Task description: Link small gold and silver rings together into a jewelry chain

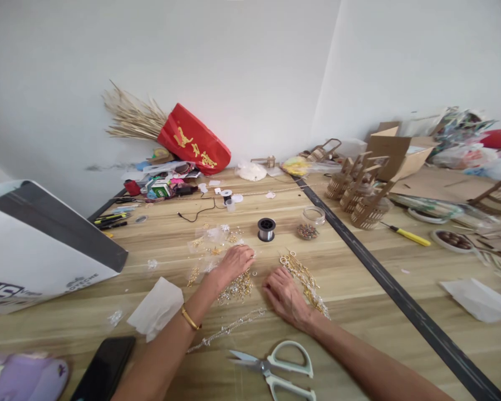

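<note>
My left hand reaches over a pile of small silver and gold charms, its fingers drawn together; whatever they pinch is too small to make out. My right hand rests on the table just left of a bundle of gold and silver chains. Its fingers curl inward, and their tips are hidden from me. Between my forearms lies a silver chain with charms. Nearer still are white-handled scissors, blades apart. A spool of clear line stands beyond my hands, beside a clear jar of colored beads.
Small bags of gold findings lie beyond my left hand. At left are a large box, a black phone and white paper. Woven baskets and a yellow-handled tool lie right of the black strip.
</note>
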The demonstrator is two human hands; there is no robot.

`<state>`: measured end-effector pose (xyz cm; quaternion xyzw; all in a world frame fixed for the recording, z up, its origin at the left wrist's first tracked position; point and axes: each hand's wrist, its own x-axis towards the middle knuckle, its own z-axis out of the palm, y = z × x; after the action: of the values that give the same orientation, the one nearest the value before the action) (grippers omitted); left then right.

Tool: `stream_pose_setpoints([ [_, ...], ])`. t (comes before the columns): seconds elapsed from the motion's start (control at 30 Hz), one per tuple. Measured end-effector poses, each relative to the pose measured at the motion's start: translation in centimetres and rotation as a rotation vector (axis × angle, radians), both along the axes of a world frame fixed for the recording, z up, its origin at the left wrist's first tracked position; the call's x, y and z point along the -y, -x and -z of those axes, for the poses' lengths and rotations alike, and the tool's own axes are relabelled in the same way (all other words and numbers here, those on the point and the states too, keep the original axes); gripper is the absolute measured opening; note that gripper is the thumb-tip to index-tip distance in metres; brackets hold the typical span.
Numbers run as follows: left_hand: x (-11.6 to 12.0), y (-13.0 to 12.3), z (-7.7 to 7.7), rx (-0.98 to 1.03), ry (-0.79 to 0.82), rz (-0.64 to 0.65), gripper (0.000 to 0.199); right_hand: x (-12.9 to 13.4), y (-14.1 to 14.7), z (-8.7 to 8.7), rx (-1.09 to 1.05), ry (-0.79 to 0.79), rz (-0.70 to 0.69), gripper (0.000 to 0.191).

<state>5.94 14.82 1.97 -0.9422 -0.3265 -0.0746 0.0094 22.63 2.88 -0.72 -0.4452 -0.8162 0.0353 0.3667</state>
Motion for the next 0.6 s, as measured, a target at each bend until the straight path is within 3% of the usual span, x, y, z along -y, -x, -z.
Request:
stream_pose_setpoints([
  [0.13, 0.5, 0.4, -0.5, 0.097, 0.029, -0.013, 0.018, 0.0, 0.0, 0.0, -0.002, 0.012, 0.001, 0.013],
  [0.33, 2.8, 3.3, -1.0, 0.151, 0.108, -0.08, 0.024, 0.0, 0.0, 0.0, -0.006, 0.014, -0.011, 0.015],
  [0.47, 5.1, 5.1, 0.0, 0.048, 0.066, -0.008, 0.035, 0.0, 0.0, 0.2, -0.012, 0.011, -0.012, 0.014],
  [0.6, 7.0, 6.3, 1.5, -0.055, 0.062, -0.058, 0.049, 0.0, -0.1, 0.3, -0.006, 0.03, -0.017, 0.013],
])
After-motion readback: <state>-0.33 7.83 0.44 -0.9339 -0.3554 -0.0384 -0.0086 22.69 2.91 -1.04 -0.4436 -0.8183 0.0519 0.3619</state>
